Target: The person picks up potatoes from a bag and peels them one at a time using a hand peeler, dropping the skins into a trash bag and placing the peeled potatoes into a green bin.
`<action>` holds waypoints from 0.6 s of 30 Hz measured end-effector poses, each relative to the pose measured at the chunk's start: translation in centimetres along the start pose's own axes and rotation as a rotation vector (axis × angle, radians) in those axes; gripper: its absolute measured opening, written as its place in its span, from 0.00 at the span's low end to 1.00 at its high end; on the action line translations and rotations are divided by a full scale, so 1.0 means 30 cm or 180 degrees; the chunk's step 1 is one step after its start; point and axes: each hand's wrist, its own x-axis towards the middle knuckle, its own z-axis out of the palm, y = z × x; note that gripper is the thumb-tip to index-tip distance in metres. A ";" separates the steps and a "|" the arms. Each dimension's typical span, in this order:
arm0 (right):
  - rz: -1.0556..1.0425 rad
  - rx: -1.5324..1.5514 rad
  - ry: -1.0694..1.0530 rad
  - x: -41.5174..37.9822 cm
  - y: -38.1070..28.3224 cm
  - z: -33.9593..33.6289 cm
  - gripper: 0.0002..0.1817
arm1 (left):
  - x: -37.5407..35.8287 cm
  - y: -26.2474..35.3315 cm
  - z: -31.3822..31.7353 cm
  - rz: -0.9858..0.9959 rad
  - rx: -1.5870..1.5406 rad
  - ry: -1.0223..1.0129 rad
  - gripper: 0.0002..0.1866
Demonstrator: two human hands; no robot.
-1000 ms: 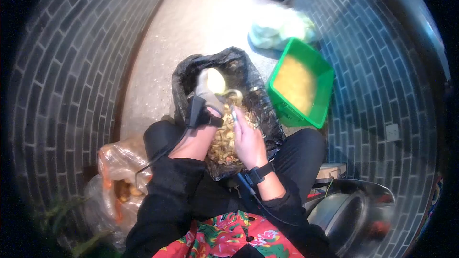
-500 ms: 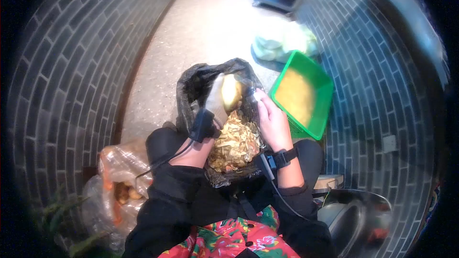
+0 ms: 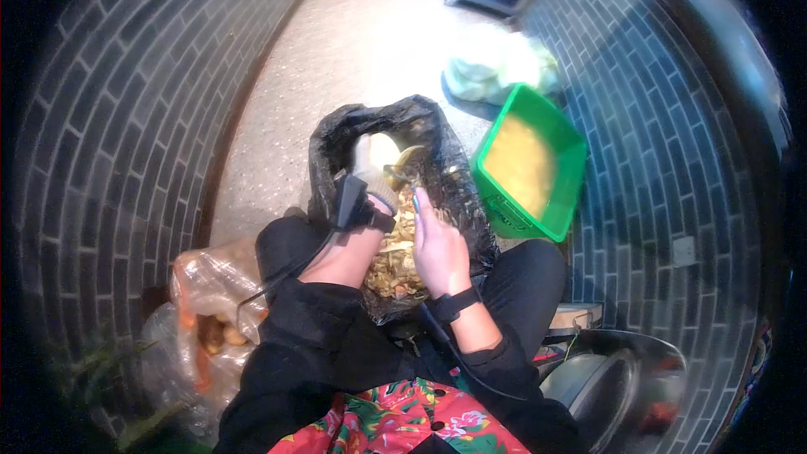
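- Potato [image 3: 382,150], pale and part-peeled, sits over the open black bag [image 3: 454,193], gripped by the gloved left hand [image 3: 370,170].
- Right hand [image 3: 437,244] is curled just beside the potato on a peeler whose blade barely shows.
- Peelings [image 3: 395,252] fill the bag.
- Beyond the bag to the right stands a green crate [image 3: 530,160].
- Past the crate lies a pale bag [image 3: 496,67].

Black bag [image 3: 454,176], yellow-tan peelings [image 3: 393,252], pale yellow potato [image 3: 383,150], green crate [image 3: 565,193], grey brick-pattern walls [image 3: 126,118], red floral apron [image 3: 395,424], black sleeves [image 3: 311,345]
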 end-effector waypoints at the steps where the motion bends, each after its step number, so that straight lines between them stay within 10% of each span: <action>1: 0.0012 0.0008 0.0021 -0.015 -0.001 0.006 0.22 | 0.011 0.045 -0.017 -0.0186 -0.0277 -0.0505 0.24; 6: 0.0322 0.0693 -0.0374 -0.059 0.037 0.018 0.22 | -0.012 0.058 0.025 0.0028 -0.0352 0.0252 0.27; 18: -0.0007 0.0874 0.0607 0.127 0.068 -0.155 0.18 | -0.060 0.055 0.058 -0.0336 0.0237 -0.1171 0.21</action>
